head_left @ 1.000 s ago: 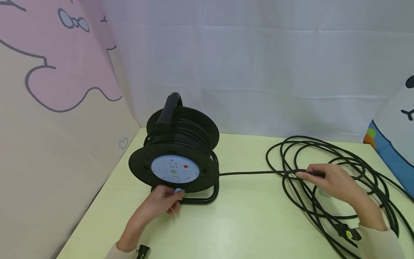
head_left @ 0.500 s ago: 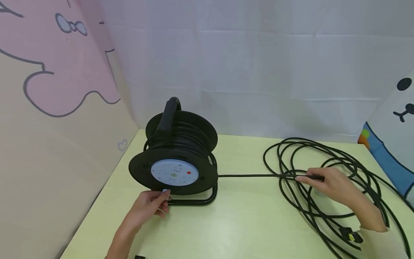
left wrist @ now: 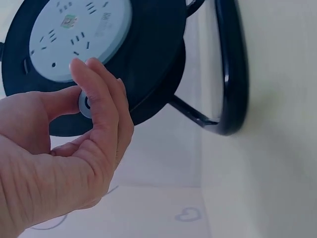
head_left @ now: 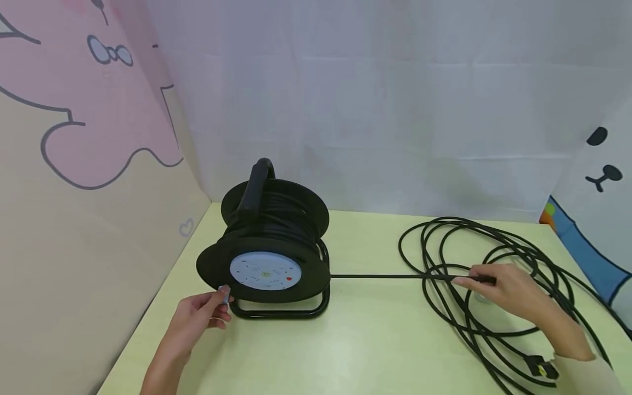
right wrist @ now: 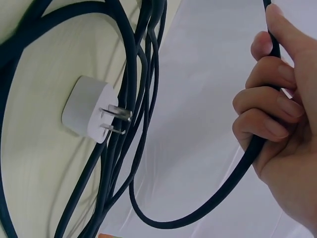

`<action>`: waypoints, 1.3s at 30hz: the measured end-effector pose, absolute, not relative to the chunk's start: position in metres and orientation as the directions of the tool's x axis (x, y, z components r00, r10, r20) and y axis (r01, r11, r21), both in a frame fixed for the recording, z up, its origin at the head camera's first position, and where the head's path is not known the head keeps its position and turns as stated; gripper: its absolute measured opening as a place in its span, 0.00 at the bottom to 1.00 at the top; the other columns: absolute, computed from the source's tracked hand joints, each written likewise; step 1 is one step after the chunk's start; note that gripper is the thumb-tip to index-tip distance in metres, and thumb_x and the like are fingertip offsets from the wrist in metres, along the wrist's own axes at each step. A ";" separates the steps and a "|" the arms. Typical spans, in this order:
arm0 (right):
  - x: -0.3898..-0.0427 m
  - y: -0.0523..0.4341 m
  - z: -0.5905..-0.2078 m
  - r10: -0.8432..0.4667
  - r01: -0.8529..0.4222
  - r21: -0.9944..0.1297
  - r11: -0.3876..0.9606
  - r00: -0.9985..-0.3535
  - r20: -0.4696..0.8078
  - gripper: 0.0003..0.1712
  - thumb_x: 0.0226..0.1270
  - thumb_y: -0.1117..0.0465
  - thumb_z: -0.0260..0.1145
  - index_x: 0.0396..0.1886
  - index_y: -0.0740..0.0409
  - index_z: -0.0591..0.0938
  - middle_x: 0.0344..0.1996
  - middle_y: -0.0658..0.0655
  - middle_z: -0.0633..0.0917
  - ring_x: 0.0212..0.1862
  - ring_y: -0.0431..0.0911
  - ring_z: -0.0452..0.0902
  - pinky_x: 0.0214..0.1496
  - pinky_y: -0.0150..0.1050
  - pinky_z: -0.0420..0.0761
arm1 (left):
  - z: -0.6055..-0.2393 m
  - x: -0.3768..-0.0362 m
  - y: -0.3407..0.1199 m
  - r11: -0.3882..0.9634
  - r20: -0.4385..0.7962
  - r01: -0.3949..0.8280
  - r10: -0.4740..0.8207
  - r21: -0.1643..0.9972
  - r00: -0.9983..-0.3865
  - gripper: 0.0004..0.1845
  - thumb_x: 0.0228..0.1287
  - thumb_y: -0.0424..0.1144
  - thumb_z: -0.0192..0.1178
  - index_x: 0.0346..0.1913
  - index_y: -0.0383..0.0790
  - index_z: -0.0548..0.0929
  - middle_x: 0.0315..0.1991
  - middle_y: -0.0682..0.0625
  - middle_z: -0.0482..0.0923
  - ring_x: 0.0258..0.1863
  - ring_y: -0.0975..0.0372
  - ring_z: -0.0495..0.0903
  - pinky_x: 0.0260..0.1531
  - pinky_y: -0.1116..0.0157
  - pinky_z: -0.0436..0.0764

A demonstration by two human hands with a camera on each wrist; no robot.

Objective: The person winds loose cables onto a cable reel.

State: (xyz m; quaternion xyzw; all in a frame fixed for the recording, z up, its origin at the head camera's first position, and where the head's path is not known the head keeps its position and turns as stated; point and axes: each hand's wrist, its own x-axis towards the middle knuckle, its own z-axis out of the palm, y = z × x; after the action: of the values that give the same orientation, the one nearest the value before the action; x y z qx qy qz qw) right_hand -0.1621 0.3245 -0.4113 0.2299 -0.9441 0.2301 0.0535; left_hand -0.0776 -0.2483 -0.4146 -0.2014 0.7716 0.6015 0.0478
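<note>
A black cable reel [head_left: 269, 249] with a pale blue socket face [head_left: 265, 270] stands on a tube stand [head_left: 296, 310] on the yellow-green table [head_left: 355, 340]. My left hand [head_left: 199, 315] pinches the small pale blue crank knob [left wrist: 85, 103] at the rim of the reel's front disc [left wrist: 148, 64]. A black cable [head_left: 380, 276] runs taut from the reel to my right hand [head_left: 513, 291], whose fingers [right wrist: 267, 99] curl round the cable [right wrist: 247, 158]. Loose loops of cable [head_left: 494, 258] lie under and behind that hand.
A white plug adapter [right wrist: 89, 115] with two prongs lies among the cable loops. A black plug with a yellow mark [head_left: 540, 366] lies at the near right. Cartoon panels [head_left: 89, 181] close the left side and right side; a white sheet [head_left: 385, 109] hangs behind.
My left hand has carried the crank knob from the bottom of the disc round to its lower left; the socket face has turned with it. The right hand keeps its hold on the cable.
</note>
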 end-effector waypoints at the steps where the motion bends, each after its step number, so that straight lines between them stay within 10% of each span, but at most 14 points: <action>1: -0.161 0.325 -0.411 -0.410 -0.454 -0.413 0.790 -0.891 0.195 0.20 0.68 0.55 0.74 0.21 0.41 0.72 0.14 0.37 0.61 0.18 0.31 0.54 0.23 0.31 0.58 | -0.412 -0.077 -0.250 0.188 -0.317 -0.369 -0.257 0.910 -0.913 0.24 0.76 0.48 0.62 0.47 0.23 0.83 0.30 0.46 0.83 0.27 0.61 0.84 0.32 0.67 0.87; 39: -0.152 0.300 -0.392 -0.475 -0.490 -0.335 0.805 -0.870 0.129 0.20 0.64 0.47 0.76 0.23 0.41 0.73 0.15 0.38 0.62 0.18 0.31 0.53 0.23 0.30 0.57 | -0.319 -0.080 -0.201 0.103 -0.001 -0.026 -0.234 0.994 -0.972 0.25 0.75 0.48 0.63 0.41 0.21 0.84 0.22 0.47 0.79 0.19 0.60 0.79 0.22 0.68 0.84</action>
State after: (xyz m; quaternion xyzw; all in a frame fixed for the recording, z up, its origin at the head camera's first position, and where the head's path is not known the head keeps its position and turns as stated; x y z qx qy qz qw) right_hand -0.1521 0.2997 -0.3917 0.2540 -0.9498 0.1816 0.0194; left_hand -0.0803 -0.2009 -0.3194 -0.0879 0.7384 0.6640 -0.0785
